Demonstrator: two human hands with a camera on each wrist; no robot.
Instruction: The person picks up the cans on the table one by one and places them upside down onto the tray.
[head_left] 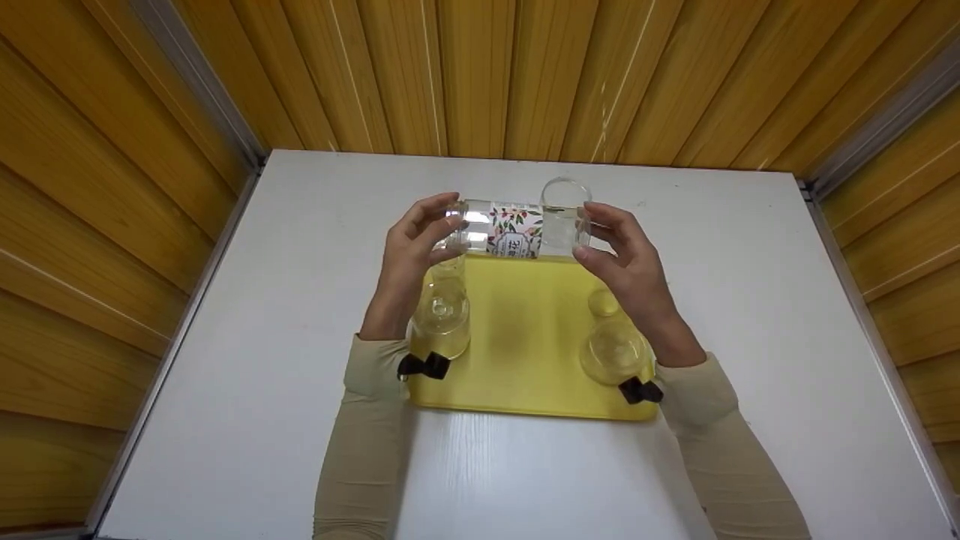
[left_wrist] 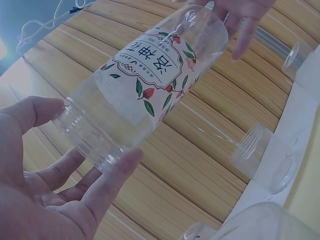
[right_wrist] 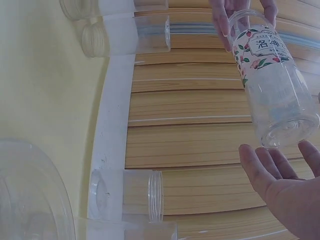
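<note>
A clear jar (head_left: 559,231) with a threaded neck and a floral paper label (left_wrist: 150,70) is held sideways above the back edge of a yellow tray (head_left: 517,337). My left hand (head_left: 416,240) grips the neck, thumb on one side and fingers on the other. At the flat base, my right hand (head_left: 622,251) has its thumb and index finger at opposite edges, while the other fingers are spread behind it in the right wrist view. The jar has no lid on its mouth, and nothing shows inside it.
Clear containers (head_left: 442,330) stand on the tray's left side, one partly behind my left forearm. Another clear container (head_left: 616,356) and a small round clear piece (head_left: 603,303) are at its right. Behind the held jar stands a clear cylinder (head_left: 566,191). Wooden panels (head_left: 480,75) wall the white table (head_left: 315,247).
</note>
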